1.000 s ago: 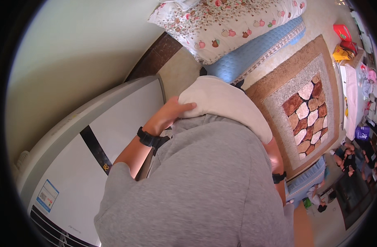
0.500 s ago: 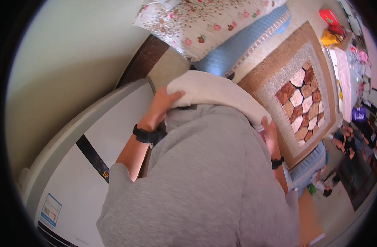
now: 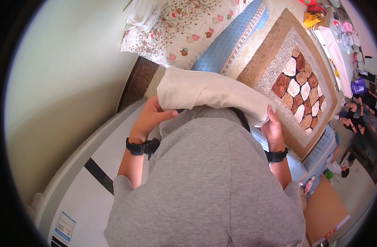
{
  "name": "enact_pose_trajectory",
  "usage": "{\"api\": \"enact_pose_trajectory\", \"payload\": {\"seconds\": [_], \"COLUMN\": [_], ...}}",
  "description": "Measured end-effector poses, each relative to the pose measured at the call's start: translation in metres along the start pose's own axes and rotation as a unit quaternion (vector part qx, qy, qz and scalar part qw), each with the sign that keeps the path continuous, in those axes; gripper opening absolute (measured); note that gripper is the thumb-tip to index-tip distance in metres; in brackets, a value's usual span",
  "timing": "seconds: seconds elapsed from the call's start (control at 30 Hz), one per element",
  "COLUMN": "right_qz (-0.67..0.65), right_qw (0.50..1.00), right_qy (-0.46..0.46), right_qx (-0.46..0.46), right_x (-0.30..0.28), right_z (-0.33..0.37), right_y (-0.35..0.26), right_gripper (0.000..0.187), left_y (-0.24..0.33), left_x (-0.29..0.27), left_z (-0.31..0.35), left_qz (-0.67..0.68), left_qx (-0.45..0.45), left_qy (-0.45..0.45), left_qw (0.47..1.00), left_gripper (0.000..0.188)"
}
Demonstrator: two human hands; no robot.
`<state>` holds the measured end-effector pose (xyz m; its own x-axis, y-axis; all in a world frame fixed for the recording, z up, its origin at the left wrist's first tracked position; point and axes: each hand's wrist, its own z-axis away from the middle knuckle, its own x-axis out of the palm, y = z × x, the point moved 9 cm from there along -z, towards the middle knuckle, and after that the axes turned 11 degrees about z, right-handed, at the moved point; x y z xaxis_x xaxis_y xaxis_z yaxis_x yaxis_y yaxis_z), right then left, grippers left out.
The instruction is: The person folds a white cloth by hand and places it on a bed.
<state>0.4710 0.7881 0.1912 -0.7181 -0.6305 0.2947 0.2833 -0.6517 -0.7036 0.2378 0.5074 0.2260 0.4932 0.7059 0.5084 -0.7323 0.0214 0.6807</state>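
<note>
A folded cream cloth is stretched crosswise in front of my grey shirt, its exact kind not clear. My left hand grips its lower left corner, with the thumb stretched along the bottom edge and some fingers hidden behind the fabric. At the right end, my right hand pinches the cloth's edge between thumb and fingers. A few creases run across the middle of the fabric. Each wrist wears a black band.
A white appliance stands close at my left, along the wall. Ahead is a bed with a patterned sheet and blue quilted side. To the right lies a brown rug; people sit farther off.
The cloth shows a broader, flatter face at its left end. My left hand has shifted to its lower corner, thumb now below the edge. The whole view has turned slightly.
</note>
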Motion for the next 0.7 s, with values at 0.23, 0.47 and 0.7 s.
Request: {"api": "enact_pose_trajectory", "payload": {"seconds": [0.23, 0.47, 0.7], "right_qz": [0.032, 0.06, 0.073], "right_qw": [0.993, 0.998, 0.995], "right_qy": [-0.085, -0.017, 0.0], "right_qx": [-0.071, -0.023, 0.07], "right_x": [0.004, -0.016, -0.02], "right_z": [0.022, 0.032, 0.05], "right_y": [-0.015, 0.004, 0.032], "right_gripper": [0.08, 0.072, 0.059], "left_y": [-0.003, -0.035, -0.042], "left_x": [-0.013, -0.022, -0.01], "left_z": [-0.006, -0.002, 0.014], "left_qz": [-0.031, 0.058, -0.018], "left_qx": [0.015, -0.128, -0.084], "left_qy": [0.034, 0.06, -0.023], "left_qw": [0.999, 0.988, 0.996], "left_gripper": [0.036, 0.036, 0.056]}}
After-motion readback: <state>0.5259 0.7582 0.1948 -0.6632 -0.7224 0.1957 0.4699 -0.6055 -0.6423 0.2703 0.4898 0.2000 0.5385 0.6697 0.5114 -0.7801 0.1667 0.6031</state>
